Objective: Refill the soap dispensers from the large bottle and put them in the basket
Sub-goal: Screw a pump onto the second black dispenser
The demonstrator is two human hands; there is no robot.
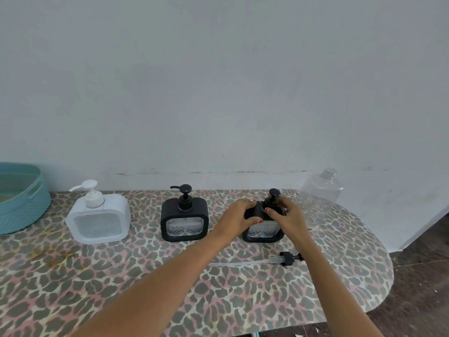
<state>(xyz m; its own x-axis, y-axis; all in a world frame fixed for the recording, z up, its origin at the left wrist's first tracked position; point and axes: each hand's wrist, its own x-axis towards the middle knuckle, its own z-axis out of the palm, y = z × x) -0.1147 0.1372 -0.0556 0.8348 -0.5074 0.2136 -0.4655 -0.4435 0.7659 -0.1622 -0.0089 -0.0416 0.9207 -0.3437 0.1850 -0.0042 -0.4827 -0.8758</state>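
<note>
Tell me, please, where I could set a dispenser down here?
Widest: the table's near left, in front of the white dispenser. Narrower: between it and the middle dispenser. Crowded: the right end, left hand and right hand on the right dispenser, bottle beside, pump in front.

Both hands grip a black dispenser (263,231) near the desk's (121,276) back right: the left hand (239,216) wraps its top left corner, and the right hand (286,218) curls round its pump neck. Just right stands an uncapped clear bottle (319,200). A loose pump with tube (284,258) lies in front. Leftward stand a second black dispenser (184,221), a white dispenser (98,218) and, at the left edge, a teal basket (21,205).
</note>
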